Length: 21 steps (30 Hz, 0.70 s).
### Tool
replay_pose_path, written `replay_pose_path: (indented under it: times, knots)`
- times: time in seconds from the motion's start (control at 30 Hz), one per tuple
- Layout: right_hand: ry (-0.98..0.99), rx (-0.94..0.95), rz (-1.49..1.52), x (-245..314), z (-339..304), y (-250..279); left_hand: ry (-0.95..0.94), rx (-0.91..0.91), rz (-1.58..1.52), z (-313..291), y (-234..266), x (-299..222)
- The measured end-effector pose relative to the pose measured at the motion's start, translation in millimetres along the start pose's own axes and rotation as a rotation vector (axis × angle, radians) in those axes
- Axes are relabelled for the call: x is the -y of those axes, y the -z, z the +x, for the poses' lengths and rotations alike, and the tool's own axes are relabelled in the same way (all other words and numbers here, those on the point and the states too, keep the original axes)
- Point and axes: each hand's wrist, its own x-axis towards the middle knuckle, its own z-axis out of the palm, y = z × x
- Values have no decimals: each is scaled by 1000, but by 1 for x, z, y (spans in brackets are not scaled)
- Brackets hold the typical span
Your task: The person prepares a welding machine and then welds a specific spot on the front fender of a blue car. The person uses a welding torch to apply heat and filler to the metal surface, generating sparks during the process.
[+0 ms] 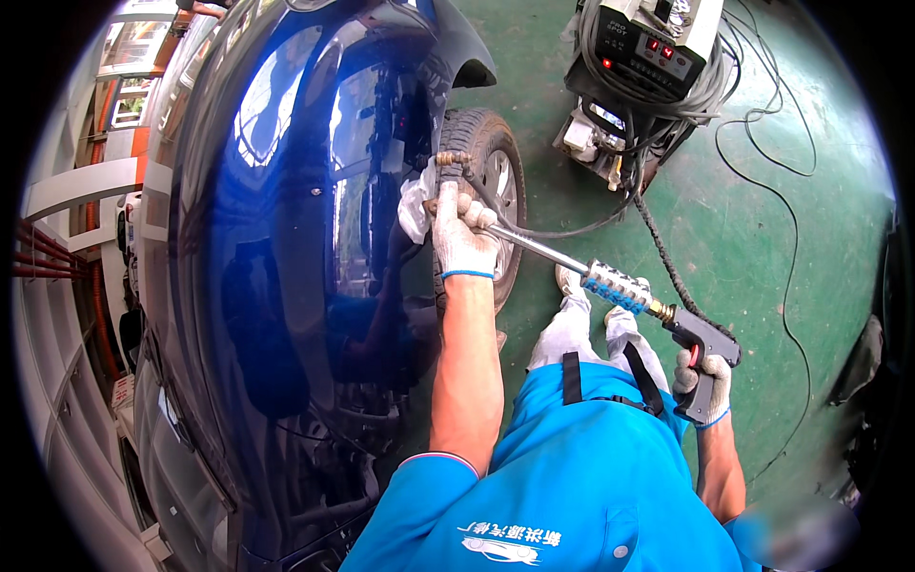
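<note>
My left hand (467, 227), in a white knit glove, is closed around the far end of the metal rod of a dent puller gun (545, 250), beside the front wheel (491, 167) of a blue car (276, 219). A brass-coloured fitting (453, 158) on a black cable sits just beyond my fingers, at the edge of the body panel. Next to this hand hangs a crumpled whitish sheet (416, 208). My right hand (707, 386), gloved too, grips the gun's dark grey pistol handle. A ribbed sliding weight (618, 284) with blue on it sits along the rod.
A spot welder (658, 52) with a lit red display stands on a cart at the upper right, wrapped in coiled cables. A thick braided cable (664, 250) runs from it to the gun. A thin cord (789, 229) winds over the green floor (734, 214).
</note>
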Motion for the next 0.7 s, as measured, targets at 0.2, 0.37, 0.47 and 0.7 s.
replay_pose_path:
  times: [0.2,0.37,0.47,0.7]
  knots:
    - [-7,58,-37,1,2,6,-30,-2,15,-2,1,0]
    - [5,43,24,1,1,0,18,63,-5,-40,18,34]
    - [-35,108,73,1,4,7,76,242,182,-82,22,113]
    - [-85,115,141,3,3,9,181,14,326,-79,8,127]
